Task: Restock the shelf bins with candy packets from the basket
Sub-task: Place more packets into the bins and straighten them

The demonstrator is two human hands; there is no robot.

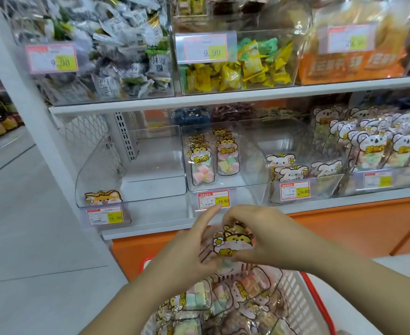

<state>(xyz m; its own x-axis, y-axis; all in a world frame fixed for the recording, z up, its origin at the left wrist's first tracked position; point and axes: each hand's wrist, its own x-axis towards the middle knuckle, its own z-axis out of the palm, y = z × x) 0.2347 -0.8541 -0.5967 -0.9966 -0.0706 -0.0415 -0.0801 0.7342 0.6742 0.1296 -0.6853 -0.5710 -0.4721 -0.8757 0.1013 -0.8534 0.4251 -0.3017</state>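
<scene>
Both my hands hold a small stack of candy packets (233, 240) printed with a yellow cat, just above the basket. My left hand (194, 247) supports the stack from the left with straight fingers. My right hand (259, 235) curls over its top and right side. The red-rimmed basket (312, 293) below holds several more packets (223, 301) of pastel marshmallow candy. On the lower shelf, the middle clear bin (254, 155) holds two rows of matching cat packets (202, 163). The left clear bin (136, 187) has one dog-print packet (102, 198) at its front.
Clear bins to the right (324, 187) hold koala-print packets. The upper shelf (223, 96) carries bins of wrapped sweets with price tags. An orange base cabinet (358, 228) runs below the lower shelf. A white upright post (30, 100) stands at left, with aisle floor beyond.
</scene>
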